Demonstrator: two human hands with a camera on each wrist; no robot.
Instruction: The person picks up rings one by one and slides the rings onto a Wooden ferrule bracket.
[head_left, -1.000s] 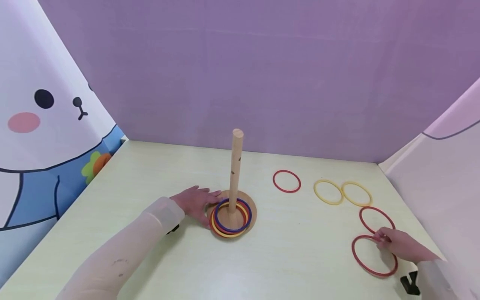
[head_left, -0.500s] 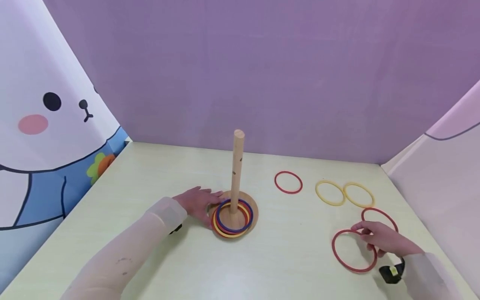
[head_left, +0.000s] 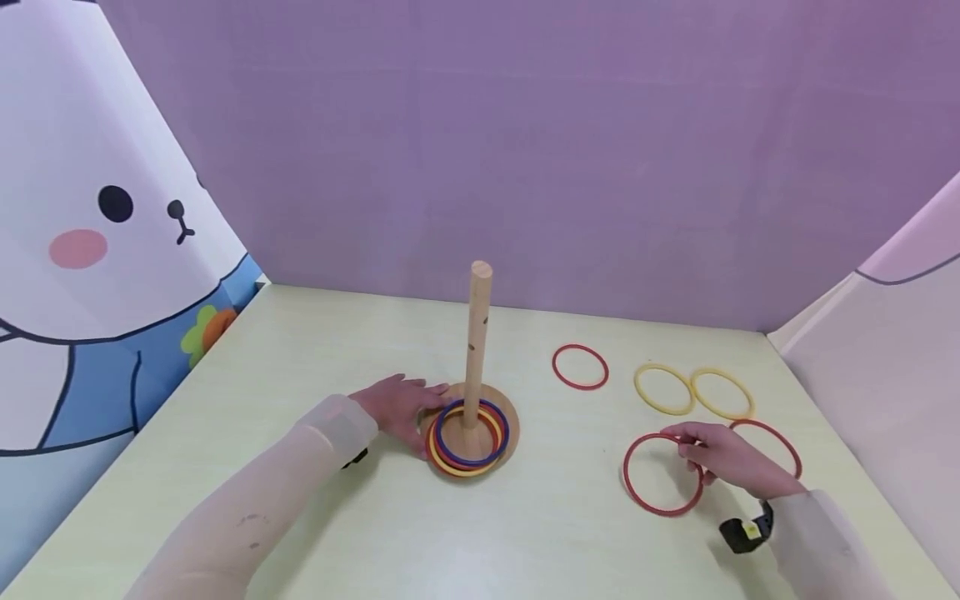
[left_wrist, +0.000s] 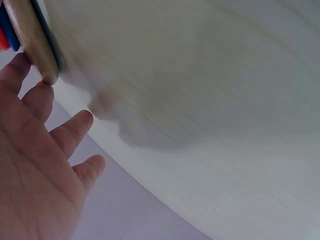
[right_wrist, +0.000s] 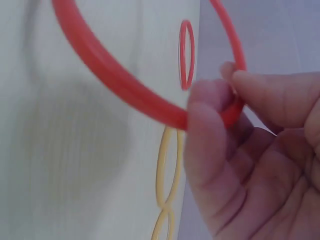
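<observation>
A red ring [head_left: 636, 493] is pinched between the thumb and fingers of my right hand [head_left: 726, 457], above the right part of the table. The right wrist view shows the grip on the ring [right_wrist: 115, 80] close up. My left hand [head_left: 397, 408] touches the left side of a round wooden base [head_left: 510, 408], its fingers spread. In the left wrist view the fingertips [left_wrist: 42, 92] lie against the edge of that base [left_wrist: 37, 45]. From the base rises an upright wooden post [head_left: 478, 342]. Several rings, with a blue ring [head_left: 504, 446] on top, lie round its foot.
A red ring [head_left: 556, 372] lies flat right of the post. Farther right are two yellow rings side by side, the nearer one [head_left: 638, 390] and its neighbour [head_left: 750, 404]. Another red ring [head_left: 787, 446] lies partly behind my right hand. A purple backdrop [head_left: 525, 167] stands behind the table.
My right hand has lifted the red ring from the right side of the table and carried it left and away from me. The left hand stays at the base.
</observation>
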